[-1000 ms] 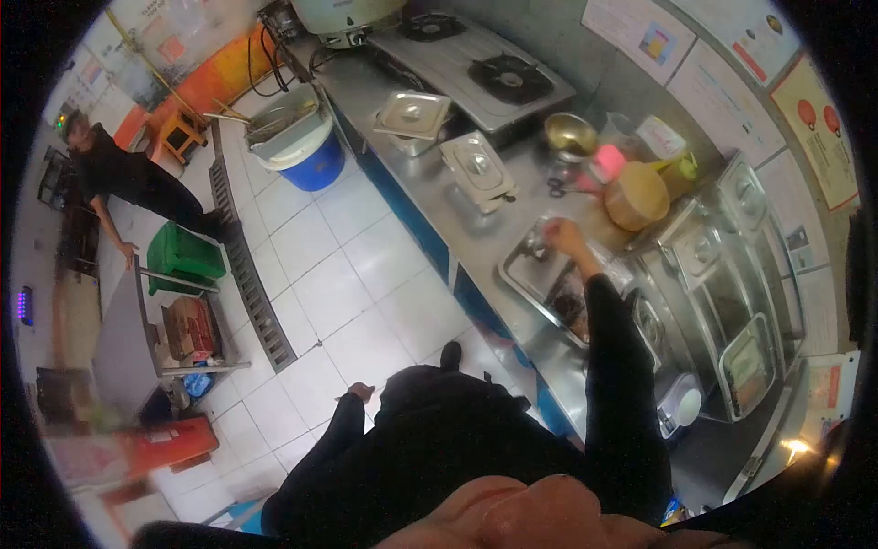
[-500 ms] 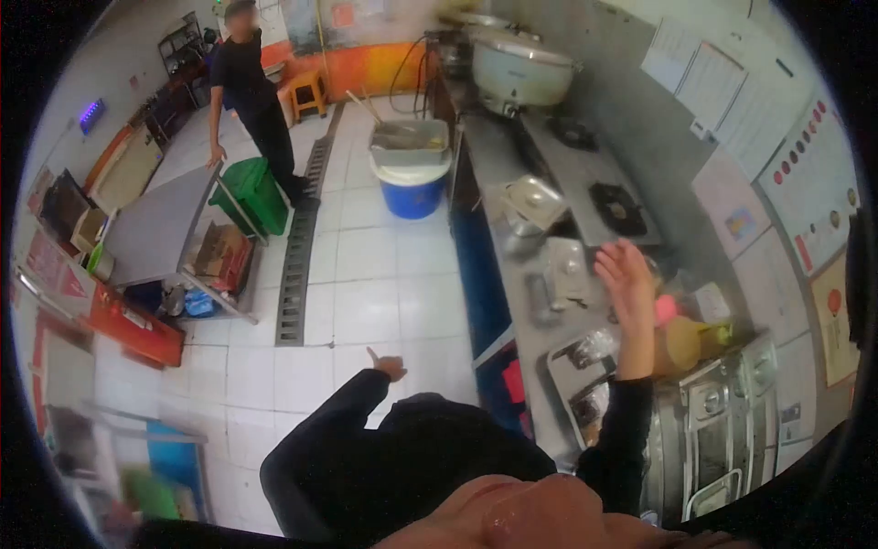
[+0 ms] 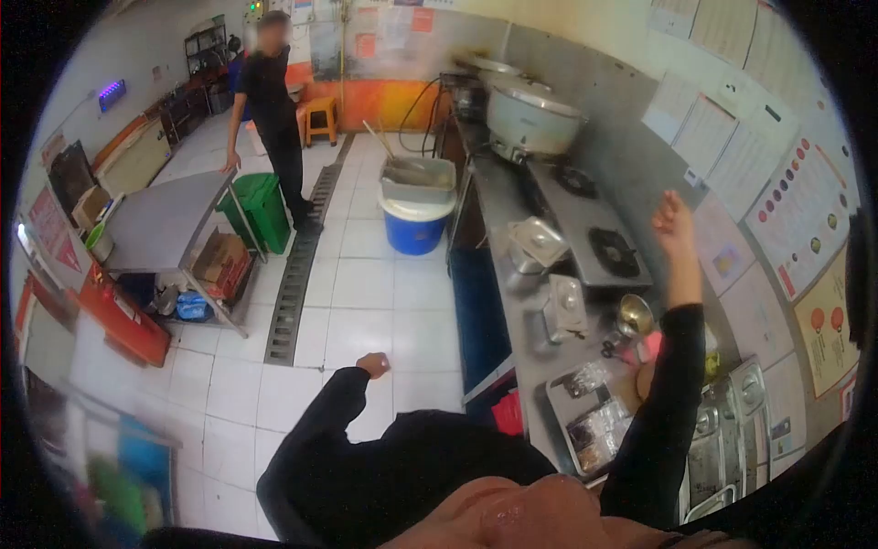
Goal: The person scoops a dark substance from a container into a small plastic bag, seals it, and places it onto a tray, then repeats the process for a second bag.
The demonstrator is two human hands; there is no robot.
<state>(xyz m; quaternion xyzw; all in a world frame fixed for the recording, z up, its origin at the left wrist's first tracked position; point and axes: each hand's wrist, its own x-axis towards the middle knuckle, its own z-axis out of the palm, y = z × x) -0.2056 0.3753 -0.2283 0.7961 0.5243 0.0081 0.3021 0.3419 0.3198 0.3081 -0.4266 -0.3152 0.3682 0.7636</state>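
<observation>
My left hand [image 3: 373,364] is low over the white tiled floor, left of the counter, its fingers curled in, with nothing visible in it. Raised beside the wall papers, my right hand [image 3: 674,220] has its fingers bent together and nothing seen in them. It touches no object that I can make out. Below and left of it on the steel counter are a gas burner [image 3: 613,253], a lidded steel container [image 3: 564,309], a golden bowl [image 3: 635,316] and a pair of scissors [image 3: 610,349]. A tray [image 3: 560,407] of plastic-wrapped packets lies nearer to me.
A person in dark clothes [image 3: 272,110] stands by a green bin [image 3: 259,210], one hand at a steel table [image 3: 165,224]. A blue bucket [image 3: 413,229] bears a grey tub [image 3: 419,178]. A large rice cooker [image 3: 530,121] stands farther along the counter. A floor drain [image 3: 293,297] crosses the tiles.
My right hand has risen toward the wall and its spread fingers have curled. The extended finger of my left hand has folded in. The camera view has shifted, showing more of the wall.
</observation>
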